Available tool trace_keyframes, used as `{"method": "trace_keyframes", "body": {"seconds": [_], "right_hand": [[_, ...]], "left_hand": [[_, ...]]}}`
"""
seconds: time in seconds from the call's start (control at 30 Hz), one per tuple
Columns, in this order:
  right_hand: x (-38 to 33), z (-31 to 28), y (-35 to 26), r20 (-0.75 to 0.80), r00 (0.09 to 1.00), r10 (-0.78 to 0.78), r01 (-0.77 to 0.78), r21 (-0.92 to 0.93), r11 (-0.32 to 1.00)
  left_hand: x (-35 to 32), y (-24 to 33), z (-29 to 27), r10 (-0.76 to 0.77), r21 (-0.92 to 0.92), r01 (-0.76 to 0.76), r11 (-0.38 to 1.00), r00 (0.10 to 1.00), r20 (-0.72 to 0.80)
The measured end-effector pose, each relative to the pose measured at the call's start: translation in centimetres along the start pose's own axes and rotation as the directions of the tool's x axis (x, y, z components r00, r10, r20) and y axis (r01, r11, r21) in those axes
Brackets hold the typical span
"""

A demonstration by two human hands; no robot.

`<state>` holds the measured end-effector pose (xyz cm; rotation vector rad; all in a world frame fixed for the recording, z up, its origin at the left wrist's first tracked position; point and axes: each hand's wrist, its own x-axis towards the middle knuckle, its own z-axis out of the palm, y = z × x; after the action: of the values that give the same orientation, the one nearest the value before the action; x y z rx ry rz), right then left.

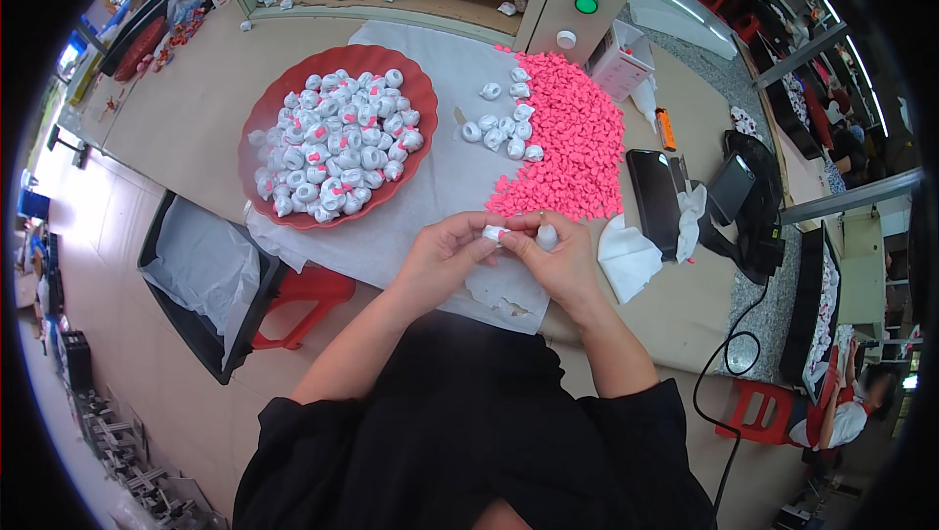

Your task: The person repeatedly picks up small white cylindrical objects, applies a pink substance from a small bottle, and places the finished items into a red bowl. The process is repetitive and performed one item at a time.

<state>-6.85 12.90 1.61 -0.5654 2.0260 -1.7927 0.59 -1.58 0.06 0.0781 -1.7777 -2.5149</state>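
While pink pieces (572,144) strew table (176,119), stool (323,286) stands beside.

We see smooth, softly shiny plastic in the red dish (427,102), and a matt finish on the white pieces (342,144). The pink pieces (575,129) look like matt plastic, lumpy in mass. The creased white sheet (445,183) is matt; cloth or paper, we cannot tell. The black phone (652,196) looks glossy.

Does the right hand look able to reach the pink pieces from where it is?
Probably yes: the pink pieces lie just beyond the right hand with nothing visible between, though it is busy with a small white piece.
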Motion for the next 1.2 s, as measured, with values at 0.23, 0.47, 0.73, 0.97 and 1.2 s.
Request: {"method": "trace_keyframes", "body": {"seconds": [0.23,0.47,0.73,0.97,1.2], "right_hand": [[0.0,0.1,0.3,0.037,0.983,-0.179,0.181,-0.095,0.979],[-0.2,0.3,0.4,0.053,0.953,-0.298,0.302,-0.193,0.933],[-0.6,0.6,0.9,0.052,0.911,-0.408,0.409,-0.224,0.885],[-0.3,0.7,1.3,-0.037,0.972,-0.232,0.23,-0.055,0.972],[0.1,0.0,0.5,0.069,0.986,0.149,-0.162,0.284,0.945]], "left_hand": [[0.2,-0.3,-0.2,-0.013,-0.032,0.011,0.999,0.999,-0.053],[0.0,-0.3,0.2,-0.012,-0.06,0.007,0.998,0.995,-0.097],[-0.1,-0.1,0.7,-0.005,-0.065,-0.003,0.998,0.992,-0.127],[0.2,0.0,0.6,-0.022,-0.047,0.016,0.999,0.991,-0.129],[0.2,-0.4,-0.2,-0.04,-0.081,0.032,0.996,0.994,-0.097]]}}
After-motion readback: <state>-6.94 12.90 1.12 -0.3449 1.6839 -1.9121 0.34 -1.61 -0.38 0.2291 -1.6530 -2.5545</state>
